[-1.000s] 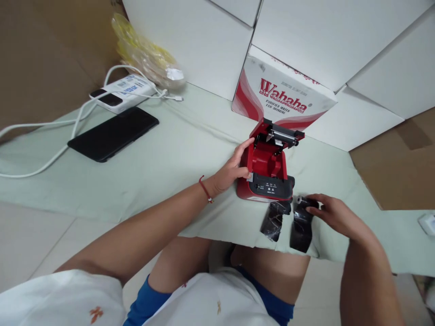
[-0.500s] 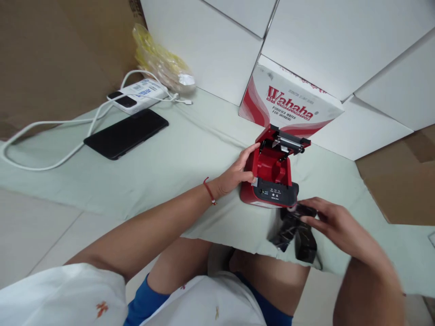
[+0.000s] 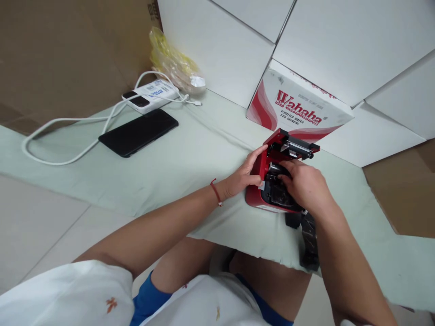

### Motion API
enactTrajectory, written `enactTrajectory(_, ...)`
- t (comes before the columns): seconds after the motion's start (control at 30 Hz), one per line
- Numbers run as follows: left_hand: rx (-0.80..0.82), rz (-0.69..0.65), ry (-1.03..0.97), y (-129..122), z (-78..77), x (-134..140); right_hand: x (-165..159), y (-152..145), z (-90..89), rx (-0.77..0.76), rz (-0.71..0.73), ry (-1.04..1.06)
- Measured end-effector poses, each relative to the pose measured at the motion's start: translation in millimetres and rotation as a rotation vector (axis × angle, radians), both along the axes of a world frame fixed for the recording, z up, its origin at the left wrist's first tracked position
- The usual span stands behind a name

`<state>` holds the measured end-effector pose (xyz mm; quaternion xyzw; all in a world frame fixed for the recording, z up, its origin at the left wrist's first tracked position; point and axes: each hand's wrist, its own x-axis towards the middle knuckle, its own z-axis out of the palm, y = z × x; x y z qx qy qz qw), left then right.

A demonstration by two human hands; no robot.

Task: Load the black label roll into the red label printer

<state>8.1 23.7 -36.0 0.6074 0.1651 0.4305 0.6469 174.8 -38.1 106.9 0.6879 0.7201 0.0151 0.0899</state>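
Red label printer (image 3: 254, 198) stands right of centre in the frame, on the cloth-covered bench (image 3: 204, 149). Status: the lid (image 3: 296, 147) is raised and a black roll (image 3: 276, 168) is inside the open compartment; the lid is not closed, and full seating of the roll cannot be told. The right hand (image 3: 307, 183) reaches in from the lower right, wrist bent, its grip pinching the roll. The left hand (image 3: 243, 178), forearm extended from the lower left, has its grip clasped on the printer's left side.
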Motion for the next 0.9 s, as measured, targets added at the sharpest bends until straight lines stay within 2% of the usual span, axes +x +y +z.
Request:
enactTrajectory(0.1, 0.122, 0.102, 0.041, -2, -2.2, 1, -4, 7, 1.8, -0.075, -0.029, -0.065)
enactTrajectory(0.17, 0.266, 0.240, 0.075, -8, 2.7, -1, -5, 14, 2.8, -0.119, -0.049, -0.082)
enactTrajectory(0.3, 0.715, 0.565, 0.127, -31, 22.4, -8, -6, 26, -1.8, -0.170, -0.068, -0.075)
enactTrajectory(0.37, 0.942, 0.629, 0.162, -43, 29.7, -9, -4, 28, -4.5, -0.170, -0.069, -0.068)
enactTrajectory(0.43, 1.090, 0.640, 0.212, -51, 32.7, -7, -1, 24, -2.9, -0.140, -0.038, 0.014)
enactTrajectory(0.57, 1.193, 0.649, 0.275, -58, 31.9, -4, 6, 0, 19.5, -0.032, 0.126, 0.508)
enactTrajectory(0.6, 1.211, 0.651, 0.285, -59, 31.7, -4, 7, -6, 27.2, 0.021, 0.137, 0.632)
enactTrajectory(0.67, 1.246, 0.650, 0.308, -61, 31.9, -4, 9, -12, 39.3, 0.217, 0.114, 0.779)
enactTrajectory(0.7, 1.260, 0.646, 0.325, -62, 32.2, -5, 10, -11, 42.1, 0.348, 0.110, 0.779)
enactTrajectory(0.77, 1.277, 0.636, 0.367, -64, 33.1, -5, 14, -1, 40.1, 0.562, 0.153, 0.653)
enactTrajectory(0.83, 1.283, 0.625, 0.404, -65, 34.0, -6, 19, 11, 30.8, 0.589, 0.227, 0.484)
enactTrajectory(0.9, 1.284, 0.621, 0.420, -67, 34.6, -6, 21, 18, 21.1, 0.500, 0.264, 0.401)
